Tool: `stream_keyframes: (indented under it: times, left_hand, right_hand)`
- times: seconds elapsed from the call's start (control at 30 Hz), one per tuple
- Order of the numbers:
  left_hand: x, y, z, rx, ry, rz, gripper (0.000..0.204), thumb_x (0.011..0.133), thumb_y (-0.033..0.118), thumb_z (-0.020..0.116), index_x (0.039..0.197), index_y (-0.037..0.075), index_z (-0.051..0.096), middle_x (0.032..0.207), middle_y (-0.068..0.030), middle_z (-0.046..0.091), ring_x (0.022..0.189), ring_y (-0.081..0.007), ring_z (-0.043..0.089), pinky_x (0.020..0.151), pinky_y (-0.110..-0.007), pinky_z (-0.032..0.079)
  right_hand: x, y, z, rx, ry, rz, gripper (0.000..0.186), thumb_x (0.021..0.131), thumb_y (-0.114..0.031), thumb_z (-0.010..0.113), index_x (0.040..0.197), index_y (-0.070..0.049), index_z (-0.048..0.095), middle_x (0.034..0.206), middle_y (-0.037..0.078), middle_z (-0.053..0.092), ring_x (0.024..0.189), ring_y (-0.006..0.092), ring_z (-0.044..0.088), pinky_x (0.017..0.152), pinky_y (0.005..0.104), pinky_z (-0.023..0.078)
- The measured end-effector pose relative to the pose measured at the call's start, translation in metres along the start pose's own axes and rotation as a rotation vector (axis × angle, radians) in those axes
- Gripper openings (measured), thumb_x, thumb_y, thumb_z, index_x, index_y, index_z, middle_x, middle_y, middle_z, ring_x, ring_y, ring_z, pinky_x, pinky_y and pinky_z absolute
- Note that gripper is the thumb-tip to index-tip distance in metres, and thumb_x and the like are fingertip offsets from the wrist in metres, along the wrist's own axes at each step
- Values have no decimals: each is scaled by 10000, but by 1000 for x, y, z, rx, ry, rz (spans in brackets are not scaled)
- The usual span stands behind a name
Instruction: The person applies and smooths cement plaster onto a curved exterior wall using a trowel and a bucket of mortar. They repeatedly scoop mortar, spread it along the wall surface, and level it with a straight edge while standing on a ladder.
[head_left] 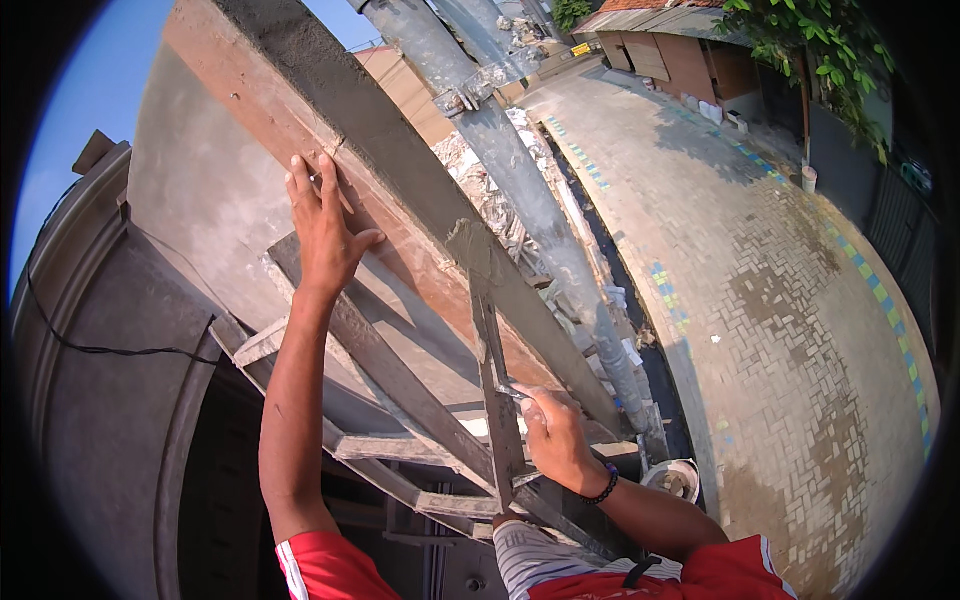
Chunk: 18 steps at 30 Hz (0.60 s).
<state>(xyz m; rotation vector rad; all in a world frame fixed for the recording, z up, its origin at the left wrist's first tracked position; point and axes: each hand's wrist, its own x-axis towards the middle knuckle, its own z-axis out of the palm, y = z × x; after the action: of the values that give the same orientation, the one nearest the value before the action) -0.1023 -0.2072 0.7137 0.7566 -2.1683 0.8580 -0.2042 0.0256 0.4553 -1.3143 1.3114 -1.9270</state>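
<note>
My left hand [325,225] lies against a long reddish-brown board [400,222] with its fingers stretched and apart. The board runs along the side of a slanting beam or ledge faced with grey mortar [390,165]. Lower and to the right, my right hand [558,440] is closed around the handle of a long, narrow plastering float [497,420]. Its blade is seen nearly edge-on, and wet mortar [475,252] clings to the far end, beside the ledge. The fingers partly hide the handle.
A mortar-stained wooden ladder [390,447] stands below my arms. A bucket [675,480] is at lower right. Beyond the ledge are a large grey pipe [510,165], rubble [490,200], a dark drain [640,330] and a paved lane [740,330] far below. A black cable [110,350] hangs at left.
</note>
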Motion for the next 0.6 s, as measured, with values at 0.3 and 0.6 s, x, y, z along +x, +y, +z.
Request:
stream_keyframes:
  times: [0.3,0.6]
  left_hand:
    - [2,-2,2,6,19,19,1302,516,111,918,1539,179,116,1568,-243,58,1421,-470,144,1160,-496,225]
    - [2,-3,2,-24,0,8,1257,530,117,912,1532,165,156,1563,-268,49,1411,-508,136,1137,-521,241]
  right_hand:
    - [64,46,-18,-18,102,69,254,953,-123,501,1158,-16,608,671,153,549,503,218,518,521,349,426]
    - [113,54,-18,570,71,600,305,986,-209,474,1248,-71,548,667,23,499,436,111,466,370,266,371]
